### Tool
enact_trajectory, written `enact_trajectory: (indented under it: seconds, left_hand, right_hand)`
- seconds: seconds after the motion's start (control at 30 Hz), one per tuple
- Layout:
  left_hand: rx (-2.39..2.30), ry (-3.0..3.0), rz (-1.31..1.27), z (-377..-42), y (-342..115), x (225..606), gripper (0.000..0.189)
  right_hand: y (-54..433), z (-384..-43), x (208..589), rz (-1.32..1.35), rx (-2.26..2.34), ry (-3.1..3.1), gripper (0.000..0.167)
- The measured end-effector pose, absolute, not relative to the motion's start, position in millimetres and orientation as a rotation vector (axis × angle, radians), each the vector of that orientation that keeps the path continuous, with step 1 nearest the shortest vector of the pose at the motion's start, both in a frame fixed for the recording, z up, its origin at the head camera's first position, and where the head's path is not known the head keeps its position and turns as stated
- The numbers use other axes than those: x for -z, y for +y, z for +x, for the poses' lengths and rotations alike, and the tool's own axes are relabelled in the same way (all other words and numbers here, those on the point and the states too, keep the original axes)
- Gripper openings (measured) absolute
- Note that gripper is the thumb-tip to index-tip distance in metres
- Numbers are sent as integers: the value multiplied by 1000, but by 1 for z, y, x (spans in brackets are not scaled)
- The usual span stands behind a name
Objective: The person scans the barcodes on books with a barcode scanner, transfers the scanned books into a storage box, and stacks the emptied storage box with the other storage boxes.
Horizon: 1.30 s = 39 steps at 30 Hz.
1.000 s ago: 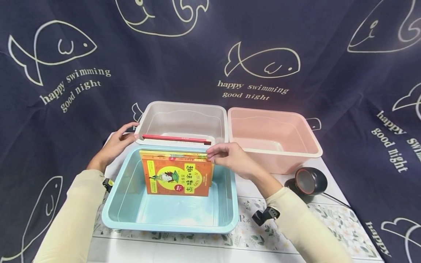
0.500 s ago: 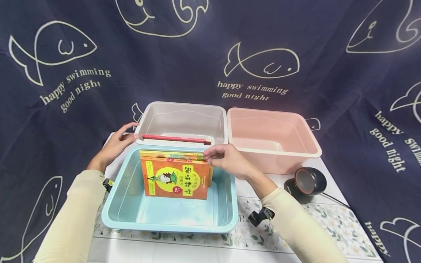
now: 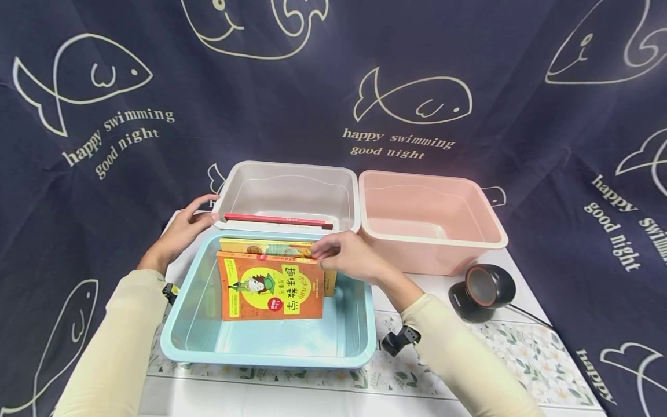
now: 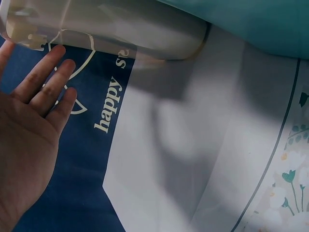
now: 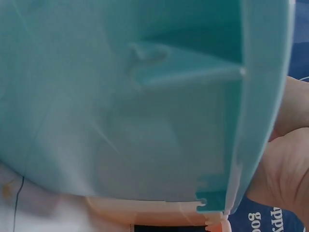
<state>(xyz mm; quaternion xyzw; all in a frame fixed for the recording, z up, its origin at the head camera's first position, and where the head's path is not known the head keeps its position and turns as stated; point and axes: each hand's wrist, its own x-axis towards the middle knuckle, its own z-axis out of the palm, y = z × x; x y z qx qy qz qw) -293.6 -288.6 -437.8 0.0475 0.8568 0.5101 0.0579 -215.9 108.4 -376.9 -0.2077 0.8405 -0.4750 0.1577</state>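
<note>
1. Three bins stand together: blue bin (image 3: 268, 361) in front, grey bin (image 3: 294, 168) and pink bin (image 3: 435, 258) side by side behind it.
2. At least two books stand in the blue bin: orange book (image 3: 271, 289) in front, yellow book (image 3: 276, 247) behind. In the grey bin one red edge (image 3: 276, 219) shows; what it belongs to I cannot tell.
3. Two hands are seen. Right hand (image 3: 346, 255) pinches the orange book near its top right corner, thumb on the cover. Left hand (image 3: 182, 231) has its fingers extended, loosely spread, at the grey bin's left rim.
4. Compared with one second ago, the orange book and the right hand are moved leftward and nearer to the viewer; the yellow cover shows more. The left hand keeps its place.
5. Open floor lies between the orange book and the blue bin's front and right walls.
</note>
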Motion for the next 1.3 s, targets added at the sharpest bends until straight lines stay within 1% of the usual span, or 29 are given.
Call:
enact_trajectory:
  seconds: [0.4,0.83,1.3]
  left_hand:
    - [-1535,2593,149,-292,-286,436,69]
    - [-1507,2614,137,-294,-291,439,68]
    - [-1459,2669,165,-295,-291,439,67]
  right_hand:
    - [97,-213,385,-569,1369,2354,32]
    - [84,-215,397,-491,1393,2312,37]
    - [74,-220,403,-508,1264,2332,42]
